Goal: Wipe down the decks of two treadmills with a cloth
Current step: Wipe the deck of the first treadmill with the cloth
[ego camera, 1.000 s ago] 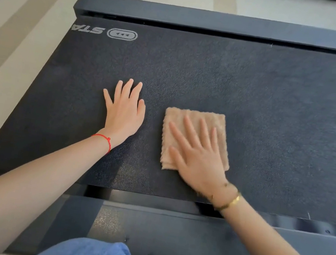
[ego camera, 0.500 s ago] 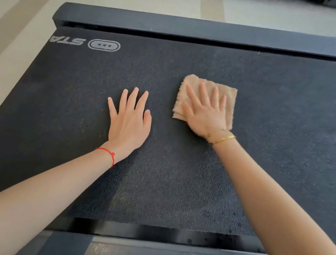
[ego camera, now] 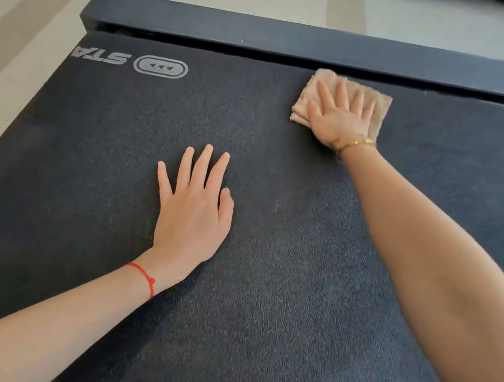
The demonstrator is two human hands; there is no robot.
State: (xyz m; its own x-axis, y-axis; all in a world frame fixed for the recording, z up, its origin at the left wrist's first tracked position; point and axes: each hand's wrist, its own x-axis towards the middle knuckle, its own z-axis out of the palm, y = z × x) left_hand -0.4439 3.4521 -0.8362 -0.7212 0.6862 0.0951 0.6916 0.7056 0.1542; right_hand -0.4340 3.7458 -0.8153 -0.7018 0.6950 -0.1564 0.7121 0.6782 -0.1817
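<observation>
Fingers (ego camera: pixel 204 165) of the left hand (ego camera: pixel 192 214) lie straight and slightly spread, palm down on the dark treadmill belt (ego camera: pixel 259 293), holding nothing; a red string bracelet (ego camera: pixel 142 277) circles that wrist. Far left on the belt is a pale printed logo (ego camera: pixel 159 66) with three small arrows, the letters beside it cut by the belt's edge. Further right and farther from the camera, the right hand (ego camera: pixel 340 119) presses flat on a folded tan cloth (ego camera: pixel 379 112), its fingers extended over the fabric rather than curled round it. The cloth lies at the belt's far edge, just short of the black end rail (ego camera: pixel 271 36); whether it touches the rail is hard to tell. A gold bracelet (ego camera: pixel 355 143) sits on the right wrist.
</observation>
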